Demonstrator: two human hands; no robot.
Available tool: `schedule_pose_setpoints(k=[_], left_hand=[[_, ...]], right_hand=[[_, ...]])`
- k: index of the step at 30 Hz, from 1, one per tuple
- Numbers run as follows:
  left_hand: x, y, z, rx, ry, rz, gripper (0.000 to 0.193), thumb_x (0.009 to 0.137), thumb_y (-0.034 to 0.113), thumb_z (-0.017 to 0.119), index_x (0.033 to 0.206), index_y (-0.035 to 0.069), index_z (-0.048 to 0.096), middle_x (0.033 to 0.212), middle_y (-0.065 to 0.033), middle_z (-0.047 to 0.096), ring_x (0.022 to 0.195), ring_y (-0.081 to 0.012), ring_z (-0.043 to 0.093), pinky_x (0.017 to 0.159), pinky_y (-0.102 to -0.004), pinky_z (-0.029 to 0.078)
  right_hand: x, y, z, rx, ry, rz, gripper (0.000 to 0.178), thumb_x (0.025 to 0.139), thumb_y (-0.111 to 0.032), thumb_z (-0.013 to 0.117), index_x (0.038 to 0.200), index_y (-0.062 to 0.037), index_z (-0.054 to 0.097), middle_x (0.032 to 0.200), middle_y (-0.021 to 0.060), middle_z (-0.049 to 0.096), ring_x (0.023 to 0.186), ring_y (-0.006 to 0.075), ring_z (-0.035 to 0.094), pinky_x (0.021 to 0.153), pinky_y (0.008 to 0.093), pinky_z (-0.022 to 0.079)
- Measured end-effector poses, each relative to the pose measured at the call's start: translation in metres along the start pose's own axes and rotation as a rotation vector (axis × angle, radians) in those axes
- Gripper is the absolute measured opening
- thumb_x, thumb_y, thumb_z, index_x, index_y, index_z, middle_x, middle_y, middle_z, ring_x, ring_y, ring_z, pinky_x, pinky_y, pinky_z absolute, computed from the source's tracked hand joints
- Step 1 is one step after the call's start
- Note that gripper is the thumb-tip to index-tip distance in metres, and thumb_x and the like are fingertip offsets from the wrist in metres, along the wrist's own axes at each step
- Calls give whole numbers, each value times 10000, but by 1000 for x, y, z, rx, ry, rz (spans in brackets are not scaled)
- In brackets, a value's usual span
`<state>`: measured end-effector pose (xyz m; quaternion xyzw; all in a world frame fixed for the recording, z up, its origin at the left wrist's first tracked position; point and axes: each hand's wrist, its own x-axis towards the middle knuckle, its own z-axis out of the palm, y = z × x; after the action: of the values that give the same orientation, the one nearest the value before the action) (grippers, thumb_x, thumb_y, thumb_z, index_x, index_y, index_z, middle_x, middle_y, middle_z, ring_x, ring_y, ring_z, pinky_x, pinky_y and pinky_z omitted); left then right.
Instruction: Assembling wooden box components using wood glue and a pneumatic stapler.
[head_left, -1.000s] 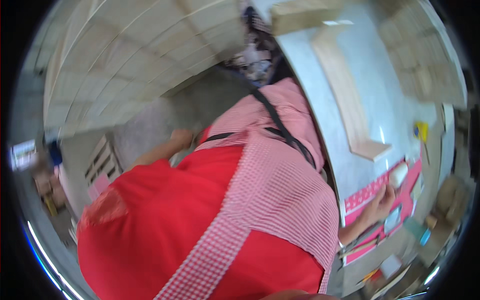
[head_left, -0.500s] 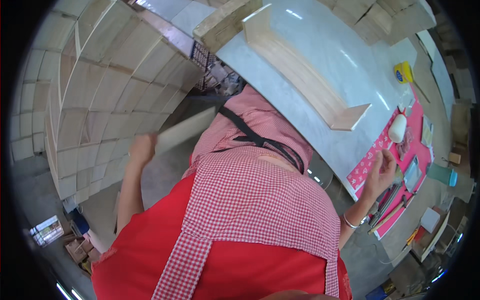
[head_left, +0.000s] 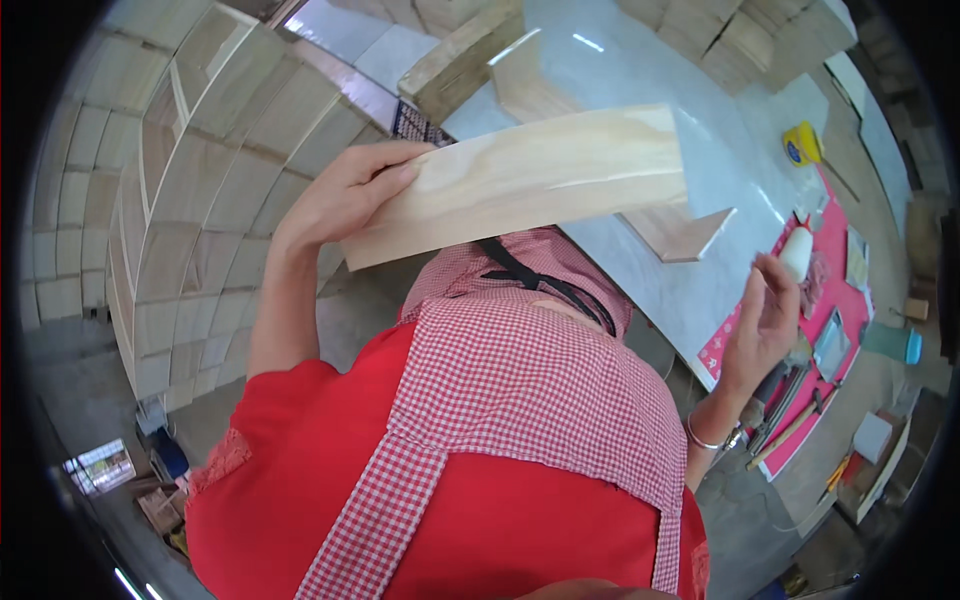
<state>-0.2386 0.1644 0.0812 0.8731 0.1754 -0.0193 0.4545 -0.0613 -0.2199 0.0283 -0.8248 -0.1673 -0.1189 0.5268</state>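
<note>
My left hand (head_left: 345, 200) grips a pale wooden board (head_left: 545, 175) near its left end, thumb on the broad face. The board is held up across the table's near edge. It covers part of a wooden piece with upright ends (head_left: 665, 235) lying on the table (head_left: 620, 260). Off to the right, my right hand (head_left: 765, 325) is raised with curved fingers apart from the thumb, and I see nothing in it. Just beyond its fingertips is a white squeeze bottle with a red tip (head_left: 797, 250).
Stacked wooden boxes (head_left: 230, 190) rise at the left. A thick wood block (head_left: 462, 62) sits on the table's far left edge, and more wooden pieces (head_left: 745, 50) are at the back. A yellow tub (head_left: 802, 144), a hammer (head_left: 790, 428) and a pink sheet (head_left: 850, 300) are at the right.
My left hand has brought the board up and to the right, from low beside the stacked boxes to over the table's edge. My right hand has shifted only slightly.
</note>
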Motion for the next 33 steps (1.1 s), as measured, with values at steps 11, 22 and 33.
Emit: schedule_pose_setpoints(k=[11,22,33], left_hand=[[130,71,38,265,-45,807,221,900,113,626,1100,39,684,923,-99,659,825,-233,629,717,-334,493],[162,54,69,516,524,1254,247,768,142,741,996,64,689,946,-43,656,899,-235,643,735,-365,494],[160,143,117,446,-151,1198,839,710,543,790,1300,-1,547,1290,-171,570,1209,-349,538,1033,-463,391]], right_hand=[[25,-8,1,358,31,72,346,925,-65,652,1257,18,601,1149,132,665,1053,193,626,936,323,472],[13,6,4,-290,223,-443,351,797,-36,714,1148,-41,711,1188,145,669,1063,292,637,964,379,477],[36,-1,33,-401,207,-601,336,766,-67,727,1100,-98,750,1298,157,609,1144,297,580,991,396,410]])
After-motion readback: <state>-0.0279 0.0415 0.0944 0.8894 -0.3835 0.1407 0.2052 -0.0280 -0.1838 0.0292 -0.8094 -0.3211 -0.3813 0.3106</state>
